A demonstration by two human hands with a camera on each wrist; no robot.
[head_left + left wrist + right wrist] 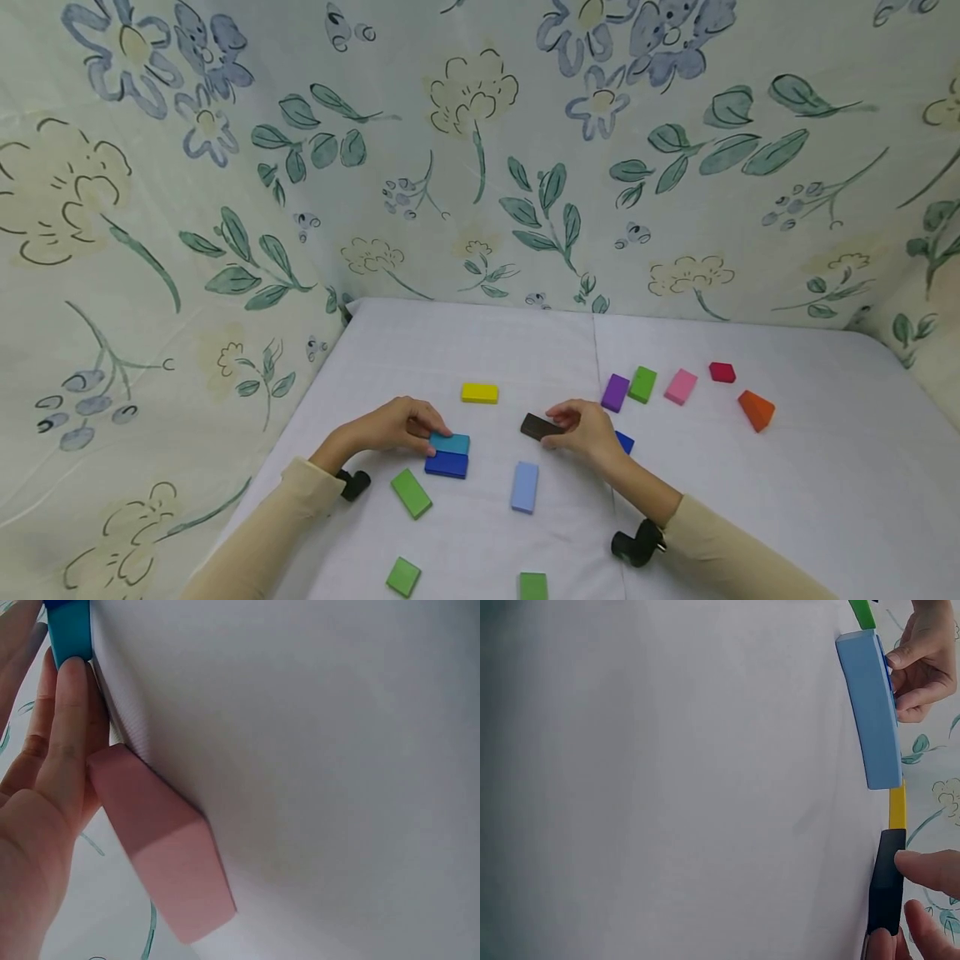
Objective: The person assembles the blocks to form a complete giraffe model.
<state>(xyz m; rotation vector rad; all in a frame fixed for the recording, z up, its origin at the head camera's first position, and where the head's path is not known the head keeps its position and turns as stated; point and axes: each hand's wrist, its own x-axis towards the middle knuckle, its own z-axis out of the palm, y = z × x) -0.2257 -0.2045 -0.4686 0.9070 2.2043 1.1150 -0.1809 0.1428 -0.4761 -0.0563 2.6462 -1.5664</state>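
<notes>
My left hand pinches a teal block between thumb and fingers. Along its near side lies a dark blue block, the two long edges side by side. In the left wrist view, fingertips meet the end of the teal block, and a pink block stands beside the hand. My right hand grips a black block by its right end. The right wrist view has thumb and fingers on the black block, with a light blue block farther up.
Between the hands lie a yellow block and a light blue block. Green blocks are nearer the front. Purple, pink, red and orange blocks sit right on the white cloth. Another blue block is partly behind the right hand.
</notes>
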